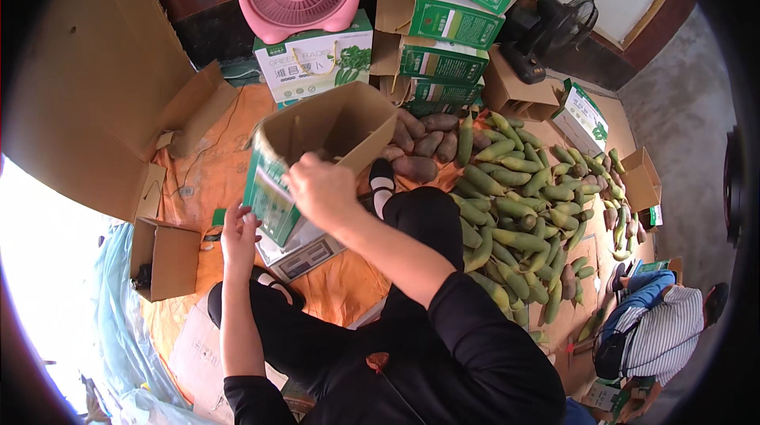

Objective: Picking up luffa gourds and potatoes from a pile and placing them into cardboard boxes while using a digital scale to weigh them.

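Centre frame, the open green-and-white carton sits tilted on the scale. We clamp our right hand on its rim and steady its lower corner with our left hand; settling it flat should help.

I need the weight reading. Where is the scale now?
In the head view, the grey scale sits left of centre on the orange sheet, under the open cardboard box, beside the left hand.
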`<action>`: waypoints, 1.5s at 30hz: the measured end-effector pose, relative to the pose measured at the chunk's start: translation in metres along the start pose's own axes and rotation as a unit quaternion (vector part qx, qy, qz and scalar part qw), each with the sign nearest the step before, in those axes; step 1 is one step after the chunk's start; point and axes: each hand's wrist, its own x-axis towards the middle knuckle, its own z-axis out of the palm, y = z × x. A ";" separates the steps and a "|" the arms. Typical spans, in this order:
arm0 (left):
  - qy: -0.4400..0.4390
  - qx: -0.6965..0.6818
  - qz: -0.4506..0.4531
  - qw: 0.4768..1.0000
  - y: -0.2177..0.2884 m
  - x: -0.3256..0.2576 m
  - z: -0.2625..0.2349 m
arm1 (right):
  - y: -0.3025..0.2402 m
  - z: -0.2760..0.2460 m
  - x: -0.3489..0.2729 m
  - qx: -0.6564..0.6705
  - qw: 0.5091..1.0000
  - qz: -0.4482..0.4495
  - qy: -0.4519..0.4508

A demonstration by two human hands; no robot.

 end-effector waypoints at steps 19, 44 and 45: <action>0.093 0.328 0.125 0.932 -0.012 0.009 0.003 | -0.022 0.051 -0.103 0.188 0.946 -0.024 -0.264; 0.059 0.292 0.112 0.948 0.004 -0.029 -0.058 | 0.048 -0.051 -0.069 0.197 0.955 0.015 -0.223; 0.048 0.316 0.064 0.945 -0.001 -0.034 -0.068 | 0.052 -0.050 -0.068 0.205 0.952 0.016 -0.227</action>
